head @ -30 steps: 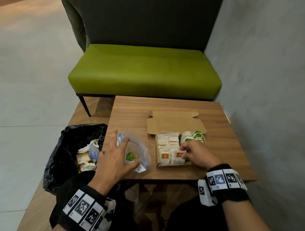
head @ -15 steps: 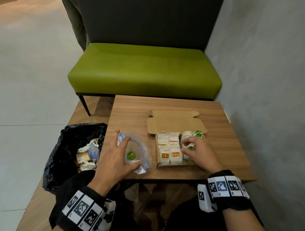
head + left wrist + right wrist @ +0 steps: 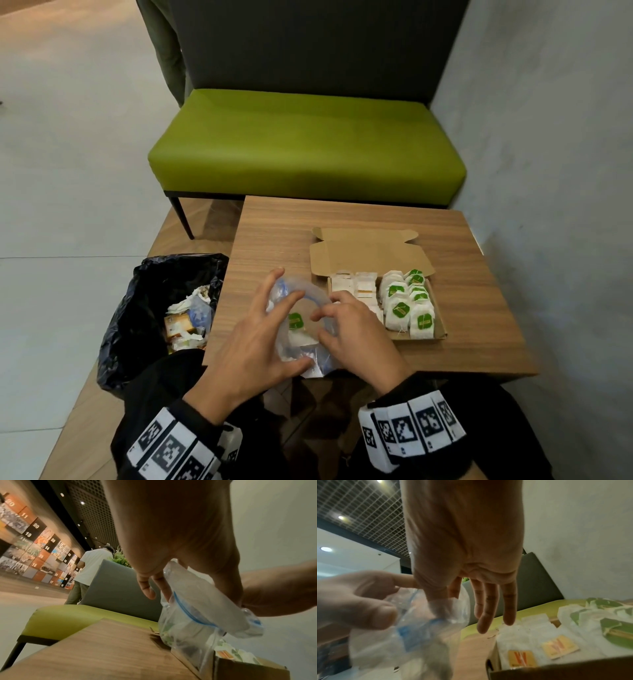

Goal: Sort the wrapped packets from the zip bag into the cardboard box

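Now left hand (image 3: 255, 346) grips zip bag (image 3: 301, 329) at the table's near edge, right hand (image 3: 356, 337) thumb pinching its rim, other fingers loose; best spread the mouth, pull the green-tag packet (image 3: 296, 322), drop into cardboard box (image 3: 440, 325) alongside.

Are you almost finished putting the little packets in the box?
Nearly. The cardboard box already holds rows of packets, orange-label ones beside green-label ones. Right now the left hand holds the zip bag while the right hand reaches into its mouth. At least one green-label packet shows inside the bag, so that one is left.
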{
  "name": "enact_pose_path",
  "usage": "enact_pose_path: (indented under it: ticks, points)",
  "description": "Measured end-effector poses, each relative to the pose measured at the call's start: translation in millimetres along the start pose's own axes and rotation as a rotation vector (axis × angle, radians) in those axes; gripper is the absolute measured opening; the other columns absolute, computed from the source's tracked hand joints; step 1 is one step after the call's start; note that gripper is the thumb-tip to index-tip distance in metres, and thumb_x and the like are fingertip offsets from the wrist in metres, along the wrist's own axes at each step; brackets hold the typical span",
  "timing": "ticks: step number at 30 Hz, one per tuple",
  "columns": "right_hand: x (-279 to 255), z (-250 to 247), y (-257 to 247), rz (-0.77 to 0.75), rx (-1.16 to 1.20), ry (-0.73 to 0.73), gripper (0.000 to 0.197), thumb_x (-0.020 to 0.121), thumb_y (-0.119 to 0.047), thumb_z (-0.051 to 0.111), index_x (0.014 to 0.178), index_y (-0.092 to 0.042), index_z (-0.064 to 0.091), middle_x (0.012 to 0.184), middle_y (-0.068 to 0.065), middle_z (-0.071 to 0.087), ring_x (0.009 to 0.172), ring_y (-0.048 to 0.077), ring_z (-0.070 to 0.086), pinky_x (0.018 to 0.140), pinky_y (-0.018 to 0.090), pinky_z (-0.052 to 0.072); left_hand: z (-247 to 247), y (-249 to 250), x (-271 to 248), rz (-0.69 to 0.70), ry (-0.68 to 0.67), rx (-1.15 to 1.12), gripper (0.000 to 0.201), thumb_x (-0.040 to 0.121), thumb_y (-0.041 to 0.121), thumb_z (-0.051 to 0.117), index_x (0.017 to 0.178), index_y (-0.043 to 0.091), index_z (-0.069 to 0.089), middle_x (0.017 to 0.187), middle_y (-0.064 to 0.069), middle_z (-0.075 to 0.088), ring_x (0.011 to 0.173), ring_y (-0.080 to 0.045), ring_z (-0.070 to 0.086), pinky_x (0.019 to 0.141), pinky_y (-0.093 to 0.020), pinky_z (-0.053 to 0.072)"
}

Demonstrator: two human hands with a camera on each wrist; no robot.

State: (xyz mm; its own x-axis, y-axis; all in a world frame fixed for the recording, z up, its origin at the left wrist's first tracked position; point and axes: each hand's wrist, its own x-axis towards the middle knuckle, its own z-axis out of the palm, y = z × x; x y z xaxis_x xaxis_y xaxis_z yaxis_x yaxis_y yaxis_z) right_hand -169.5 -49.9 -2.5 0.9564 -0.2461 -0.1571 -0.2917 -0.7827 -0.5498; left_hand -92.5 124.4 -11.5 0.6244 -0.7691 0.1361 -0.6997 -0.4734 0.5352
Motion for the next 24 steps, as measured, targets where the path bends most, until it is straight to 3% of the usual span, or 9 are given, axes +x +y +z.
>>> enact_pose_path:
  ticks: [3,6,9,11,14,19,24]
  points:
    - [-4.7,0.8,-9.5,-0.04,-0.079,0.031,0.022,0.096,-0.026,0.058,0.114,-0.025,0.07,0.125,-0.007,0.05,0.111,0.014,0.054,0.088,0.027,0.042,-0.8,1.9,-0.7,0.018,0.014,0.017,0.097,0.061,0.054,0.083,0.143,0.026,0.039,0.162,0.0,0.007,0.096,-0.016,0.062,0.075,-0.021,0.05]
    - [-6.3,4.1,-19.2,0.016,-0.117,-0.022,0.027,0.091,-0.041,0.063,0.108,-0.022,0.072,0.12,-0.005,0.048,0.108,0.017,0.053,0.087,0.034,0.046,0.7,6.6,1.0,0.033,0.013,0.021,0.1,0.062,0.052,0.084,0.145,0.026,0.034,0.163,0.001,0.0,0.096,-0.014,0.063,0.065,-0.01,0.045]
    - [-4.2,7.9,-25.4,0.103,-0.165,-0.047,0.037,0.085,-0.051,0.067,0.102,-0.018,0.072,0.128,0.0,0.048,0.111,0.022,0.048,0.088,0.039,0.046,3.6,9.7,2.3,0.085,0.005,-0.003,0.102,0.065,0.044,0.085,0.146,0.025,0.027,0.163,0.003,-0.011,0.1,-0.018,0.064,0.072,-0.026,0.058]
    - [-3.2,8.6,-28.6,0.138,-0.184,-0.043,0.041,0.086,-0.051,0.067,0.107,-0.016,0.07,0.131,0.002,0.049,0.113,0.024,0.047,0.089,0.039,0.047,4.2,10.2,2.1,0.111,-0.01,-0.022,0.105,0.066,0.04,0.087,0.148,0.025,0.023,0.163,0.005,-0.014,0.098,-0.016,0.065,0.077,-0.033,0.059]
    - [-2.4,10.0,-31.7,0.168,-0.196,-0.028,0.043,0.087,-0.048,0.067,0.115,-0.016,0.067,0.131,0.004,0.049,0.116,0.026,0.047,0.092,0.04,0.047,4.6,7.8,1.1,0.128,-0.02,-0.063,0.105,0.069,0.036,0.087,0.15,0.022,0.023,0.163,0.006,-0.013,0.094,-0.016,0.067,0.075,-0.034,0.06]
    - [-0.7,17.5,-33.4,0.164,-0.227,0.049,0.02,0.094,-0.028,0.059,0.106,-0.016,0.069,0.123,0.007,0.054,0.11,0.026,0.052,0.089,0.04,0.048,3.6,4.6,0.7,0.132,-0.006,-0.081,0.103,0.07,0.04,0.085,0.151,0.021,0.024,0.163,0.004,-0.008,0.096,-0.014,0.067,0.077,-0.033,0.059]
    - [-1.0,13.8,-16.9,0.085,0.02,0.124,0.02,0.095,-0.032,0.058,0.093,-0.02,0.073,0.127,-0.007,0.051,0.115,0.014,0.051,0.088,0.034,0.048,-1.3,-2.0,2.8,0.094,0.005,-0.005,0.103,0.07,0.045,0.083,0.15,0.029,0.02,0.162,0.008,-0.013,0.087,-0.016,0.069,0.072,-0.037,0.059]
